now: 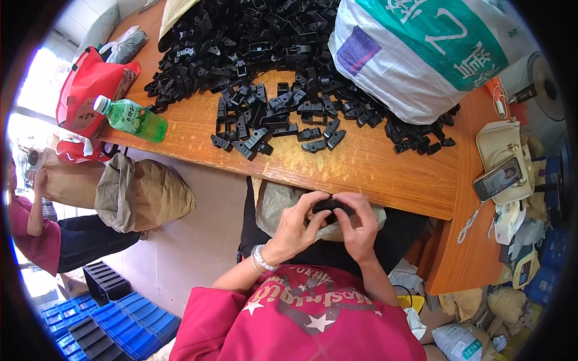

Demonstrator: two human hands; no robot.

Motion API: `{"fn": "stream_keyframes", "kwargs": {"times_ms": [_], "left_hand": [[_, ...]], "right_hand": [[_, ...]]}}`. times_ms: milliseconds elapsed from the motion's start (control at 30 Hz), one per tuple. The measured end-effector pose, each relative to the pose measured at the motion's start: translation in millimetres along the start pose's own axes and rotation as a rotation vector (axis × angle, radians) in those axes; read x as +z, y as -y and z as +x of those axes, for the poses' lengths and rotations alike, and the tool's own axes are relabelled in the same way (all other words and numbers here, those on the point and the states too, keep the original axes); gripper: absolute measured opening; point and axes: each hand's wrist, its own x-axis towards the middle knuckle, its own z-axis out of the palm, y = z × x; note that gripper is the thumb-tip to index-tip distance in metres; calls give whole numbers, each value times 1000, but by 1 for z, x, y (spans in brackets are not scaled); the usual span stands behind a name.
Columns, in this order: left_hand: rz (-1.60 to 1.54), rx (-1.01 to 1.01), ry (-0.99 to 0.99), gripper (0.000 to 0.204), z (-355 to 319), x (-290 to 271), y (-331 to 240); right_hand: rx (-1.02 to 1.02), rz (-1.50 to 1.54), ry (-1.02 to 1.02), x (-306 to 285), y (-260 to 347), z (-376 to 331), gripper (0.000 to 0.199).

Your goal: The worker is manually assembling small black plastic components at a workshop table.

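Between my two hands, just off the table's near edge, is a small black plastic part (328, 206). My left hand (296, 225) pinches it from the left, with a beaded bracelet on that wrist. From the other side my right hand (359, 224) grips the same part between thumb and fingers. Fingers cover much of it, so its exact shape is hidden. Below the hands an open grey woven sack (274, 207) lies over my lap. Across the wooden table (373, 174) spreads a large heap of similar black plastic parts (259, 45), with several loose ones (262, 141) nearer me.
A white and green woven sack (415, 66) stands at the back right. To the left are a green drink bottle (135, 120) and a red bag (90, 90). A phone (498, 179) leans on a cream handbag (503, 144). Another person (45, 231) is beside a brown sack (153, 192), near blue crates (129, 325).
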Motion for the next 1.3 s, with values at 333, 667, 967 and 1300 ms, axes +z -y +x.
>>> {"fn": "stream_keyframes", "kwargs": {"times_ms": [333, 667, 967, 1300], "left_hand": [[623, -11, 565, 51, -47, 4, 26], [881, 313, 562, 20, -80, 8, 51], [596, 395, -111, 18, -62, -76, -2], [495, 153, 778, 27, -69, -58, 12]], "right_hand": [[203, -208, 418, -22, -49, -46, 35], [108, -593, 391, -57, -129, -89, 26], [-378, -422, 229, -50, 22, -70, 15], [374, -209, 748, -94, 9, -55, 22]]}}
